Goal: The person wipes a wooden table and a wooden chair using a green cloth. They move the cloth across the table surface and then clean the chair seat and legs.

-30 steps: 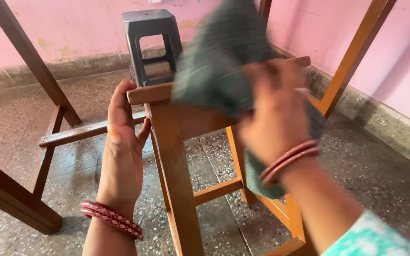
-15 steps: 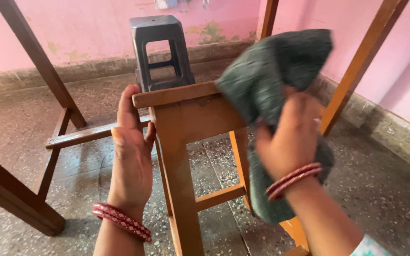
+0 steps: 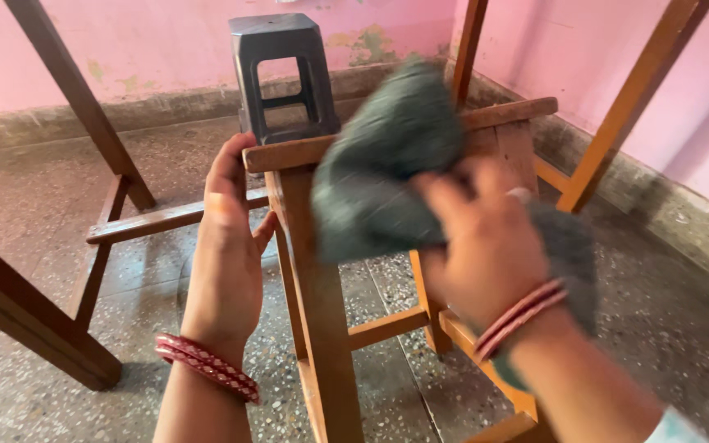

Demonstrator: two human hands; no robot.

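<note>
My right hand [image 3: 486, 246] grips one grey-green cloth [image 3: 387, 164] against the one wooden stool [image 3: 322, 271]; my left hand [image 3: 227, 238], open flat, steadies its top edge.

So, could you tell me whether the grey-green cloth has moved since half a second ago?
Yes. The grey-green cloth has swung left, from beside the wooden stool to across its top rail, gripped by the right hand.

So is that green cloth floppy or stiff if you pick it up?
Probably floppy: the green cloth bunches and folds around the right hand. It looks light, since one hand lifts it. Likely not slippery; its surface looks rough.
</note>
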